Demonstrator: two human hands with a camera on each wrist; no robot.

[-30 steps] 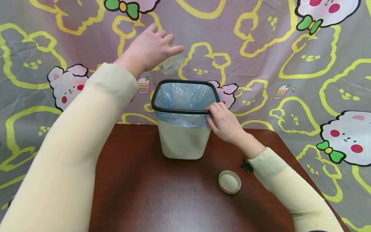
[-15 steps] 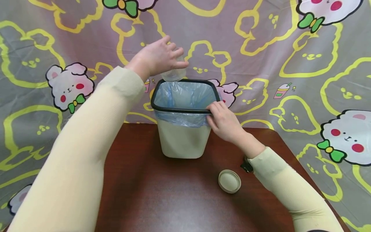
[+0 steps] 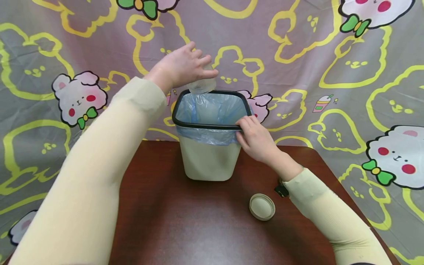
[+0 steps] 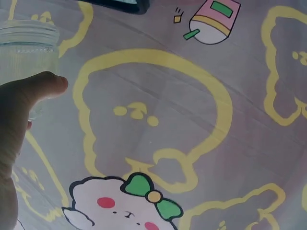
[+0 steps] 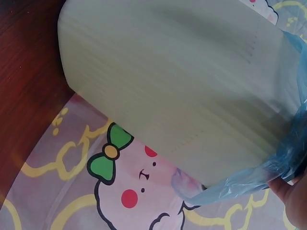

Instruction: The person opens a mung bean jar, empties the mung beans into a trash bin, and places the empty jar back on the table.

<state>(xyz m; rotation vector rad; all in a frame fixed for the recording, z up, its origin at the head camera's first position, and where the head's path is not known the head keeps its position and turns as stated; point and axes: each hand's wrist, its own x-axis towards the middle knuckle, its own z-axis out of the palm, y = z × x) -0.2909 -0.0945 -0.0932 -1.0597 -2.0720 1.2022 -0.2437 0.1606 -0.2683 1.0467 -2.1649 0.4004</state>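
My left hand [image 3: 187, 66] grips a clear jar [image 3: 202, 86] above the back left of a trash can [image 3: 209, 158]. The jar is tipped with its mouth downward; in the left wrist view the ridged neck of the jar [image 4: 29, 33] shows past the thumb. What the jar contains cannot be made out. The can is cream, with a black rim [image 3: 207, 126] and a blue plastic liner [image 3: 212, 110] folded over its edge. My right hand [image 3: 256, 140] holds the rim at the front right corner, fingers over the top and thumb on the liner outside.
A round lid [image 3: 262, 207] lies upside down on the dark brown table [image 3: 185, 221], to the front right of the can. A patterned cloth [image 3: 291, 44] hangs close behind the table. A small black object [image 3: 282, 190] shows by the right wrist.
The left hand has come down and slightly right, bringing the jar lower over the can and tipping it further over. The right hand stays on the rim.
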